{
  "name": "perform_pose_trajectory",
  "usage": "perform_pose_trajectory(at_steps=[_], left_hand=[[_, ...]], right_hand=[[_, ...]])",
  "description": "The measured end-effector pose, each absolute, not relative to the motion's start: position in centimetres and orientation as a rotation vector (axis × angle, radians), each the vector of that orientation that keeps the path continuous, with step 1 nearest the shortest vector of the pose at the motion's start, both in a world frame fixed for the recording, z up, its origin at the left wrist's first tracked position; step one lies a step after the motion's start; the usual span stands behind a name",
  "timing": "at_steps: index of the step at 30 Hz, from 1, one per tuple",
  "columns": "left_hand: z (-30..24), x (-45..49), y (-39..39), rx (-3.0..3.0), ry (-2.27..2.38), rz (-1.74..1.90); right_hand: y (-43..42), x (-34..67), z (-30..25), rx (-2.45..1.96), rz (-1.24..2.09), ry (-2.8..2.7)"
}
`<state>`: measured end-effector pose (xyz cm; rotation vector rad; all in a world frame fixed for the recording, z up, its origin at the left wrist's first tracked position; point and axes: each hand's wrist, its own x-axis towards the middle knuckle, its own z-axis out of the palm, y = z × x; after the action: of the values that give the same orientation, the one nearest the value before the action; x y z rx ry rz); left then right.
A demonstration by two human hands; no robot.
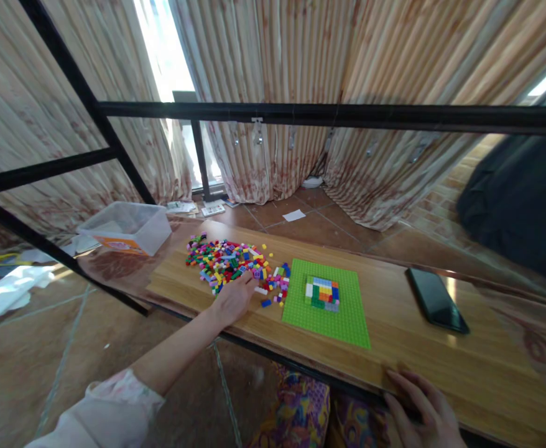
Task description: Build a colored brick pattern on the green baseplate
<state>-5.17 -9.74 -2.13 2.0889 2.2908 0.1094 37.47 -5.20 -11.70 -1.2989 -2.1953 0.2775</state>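
My left hand reaches into the near right side of a heap of small toy bricks in many colours. Its fingers are bent and pressed together at the bricks; what lies between their tips, if anything, is hidden. To the right of the heap lies a green baseplate. A low block of joined bricks in white, blue, yellow, orange, green and grey sits on the plate. My right hand rests at the table's front edge, fingers stretched out, holding nothing.
On the wooden table, a dark phone lies to the right. A clear plastic box with an orange label stands at the far left. A black metal rail crosses behind the table, before long curtains.
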Motion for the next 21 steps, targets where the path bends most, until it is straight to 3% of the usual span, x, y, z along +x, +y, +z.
perform_pose_trajectory(at_steps=[15,21], left_hand=[[-2.5,-2.8,-13.3,1.785,2.361,0.473],[-4.8,-2.9,-13.2,1.785,2.404,0.624]], right_hand=[[-6.8,30.7,-8.4,-1.407,0.602,-1.955],[-8.2,21.6,-6.1,-1.066,0.653,-2.127]])
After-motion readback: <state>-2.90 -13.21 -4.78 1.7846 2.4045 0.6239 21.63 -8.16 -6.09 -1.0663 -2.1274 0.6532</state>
